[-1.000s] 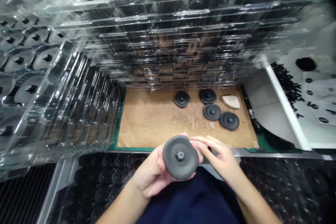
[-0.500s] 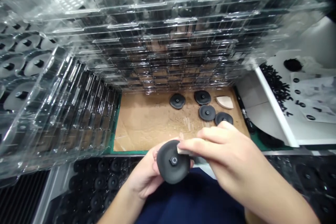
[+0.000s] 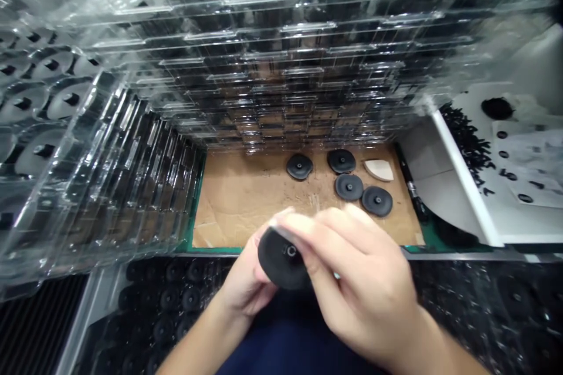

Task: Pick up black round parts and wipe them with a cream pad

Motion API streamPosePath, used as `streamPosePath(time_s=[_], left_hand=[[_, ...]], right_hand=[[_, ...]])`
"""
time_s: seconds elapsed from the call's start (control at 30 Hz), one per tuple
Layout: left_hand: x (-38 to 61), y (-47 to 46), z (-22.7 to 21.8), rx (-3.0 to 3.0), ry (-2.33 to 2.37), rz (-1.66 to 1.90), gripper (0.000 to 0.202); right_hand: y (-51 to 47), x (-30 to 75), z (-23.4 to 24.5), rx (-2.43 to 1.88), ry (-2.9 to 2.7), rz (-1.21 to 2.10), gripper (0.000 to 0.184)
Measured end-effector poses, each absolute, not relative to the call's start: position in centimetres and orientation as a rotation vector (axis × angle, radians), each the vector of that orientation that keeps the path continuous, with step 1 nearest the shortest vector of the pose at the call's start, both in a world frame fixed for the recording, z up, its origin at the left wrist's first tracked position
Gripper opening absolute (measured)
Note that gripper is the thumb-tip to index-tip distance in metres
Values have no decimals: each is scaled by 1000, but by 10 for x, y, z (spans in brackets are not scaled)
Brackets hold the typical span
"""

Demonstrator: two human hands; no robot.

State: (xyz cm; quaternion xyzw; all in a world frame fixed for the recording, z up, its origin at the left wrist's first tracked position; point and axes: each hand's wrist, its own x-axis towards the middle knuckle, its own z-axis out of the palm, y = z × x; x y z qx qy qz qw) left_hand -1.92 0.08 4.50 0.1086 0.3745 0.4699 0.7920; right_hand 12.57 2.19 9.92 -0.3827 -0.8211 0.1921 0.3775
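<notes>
Left hand (image 3: pixel 246 287) was cupped under a black round disc with a small metal nut at its centre (image 3: pixel 279 261), grip closed around its lower rim, held up near the body just short of the surface's metal front edge (image 3: pixel 206 254). Right hand (image 3: pixel 356 281) lay over the disc's top and right side, fingers close together and blurred; whether that grip pinched anything small could not be told.

As for progress: four loose black discs (image 3: pixel 349 187) were set down on the brown cardboard sheet (image 3: pixel 246 199), far right, beside a pale wedge-shaped piece (image 3: pixel 379 170), touching none of it. One disc was in hand. Down at near left, a dark tray of many more black discs (image 3: pixel 176 299) sat below the surface, by my judgement plenty left to handle.

Room was tight. A tall stack of clear plastic trays (image 3: pixel 281 70) walled the far side, another clear stack (image 3: pixel 88 176) leaned in on the left, and a white-walled bin (image 3: pixel 461 176) closed the right. The open ground was the cardboard's left and middle, bare between the hands and the four discs. A green mat (image 3: pixel 433 237) showed at the cardboard's near right corner.
</notes>
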Motion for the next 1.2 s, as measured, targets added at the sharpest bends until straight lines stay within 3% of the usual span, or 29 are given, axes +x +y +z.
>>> streamPosePath(time_s=[0.1,0.3,0.5,0.67,0.87,1.07,1.2], left_hand=[[-20,-2,36,227,726,1136,59],[-16,-1,29,137,756,1147,60],[-17,-3,33,118,677,1146,58],[-17,-1,36,153,600,1152,52],[-11,-4,40,186,690,1135,57],[-15,-6,45,192,917,1154,52],[-10,-6,48,170,871,1081,50]], right_hand=[[7,124,90,-1107,-2049,414,28],[12,143,70,-1205,-1654,1097,18],[1,161,28,-1342,-1228,1251,23],[4,168,32,-1464,-1184,1150,27],[9,138,86,-1221,-1621,598,27],[20,112,91,-909,-2140,773,23],[23,105,89,-1010,-2060,521,25]])
